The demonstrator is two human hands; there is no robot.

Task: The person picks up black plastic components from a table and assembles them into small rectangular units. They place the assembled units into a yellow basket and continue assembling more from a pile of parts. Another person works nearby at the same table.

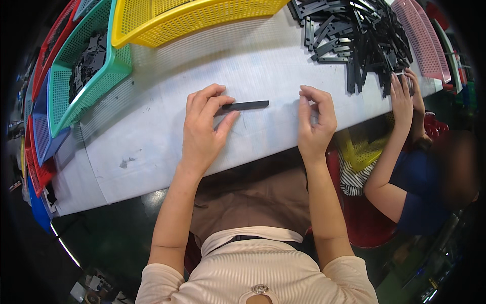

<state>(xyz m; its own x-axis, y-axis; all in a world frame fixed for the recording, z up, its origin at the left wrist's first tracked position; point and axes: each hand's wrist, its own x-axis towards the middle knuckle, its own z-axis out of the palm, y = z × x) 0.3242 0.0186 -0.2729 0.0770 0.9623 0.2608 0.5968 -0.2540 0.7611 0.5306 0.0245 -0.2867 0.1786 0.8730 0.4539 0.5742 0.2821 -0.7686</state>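
Observation:
A short, straight black strip (pixel 249 105) points to the right from my left hand (pixel 201 126). Its left end lies between the thumb and fingers of that hand, which is closed on it just over the white tabletop. Apart from the strip, to its right, my right hand (pixel 317 119) is held with curled fingers and the thumb tip close to the index finger. Nothing shows between those fingertips. Beyond it, at the upper right, a large heap of similar black strips (pixel 349 35) lies loose on the table.
A yellow basket (pixel 202 25) stands at the far edge. To the left are a teal basket (pixel 114 68) with black parts and a blue basket (pixel 58 137). A pink basket (pixel 422 40) is behind the heap. At right, a co-worker's hands (pixel 403 96) touch the heap's near side.

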